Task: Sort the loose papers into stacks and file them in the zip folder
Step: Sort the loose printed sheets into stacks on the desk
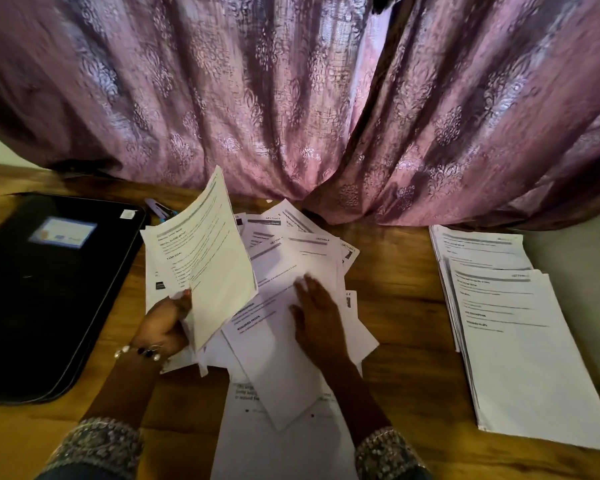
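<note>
Loose white printed paper sheets (291,271): scattered heap, centre of the wooden surface (406,341). Right hand (317,317) lies flat on it, fingers straight, gripping nothing. Left hand (165,323), at 9 o'clock of the heap, pinches a few raised sheets (205,244).

Advice: hold the heap down, slide 1 sheet free, read its heading.

Sorted white stack (510,323): 3 o'clock, well apart. Black zip folder (49,289): 9 o'clock, closed.

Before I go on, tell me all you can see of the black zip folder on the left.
The zip folder is black, flat and rectangular with rounded corners and a stitched or zipped rim. It looks closed. A pale label sits on its cover. It lies on the wooden table, left of the loose papers. Neither hand touches it.
</note>
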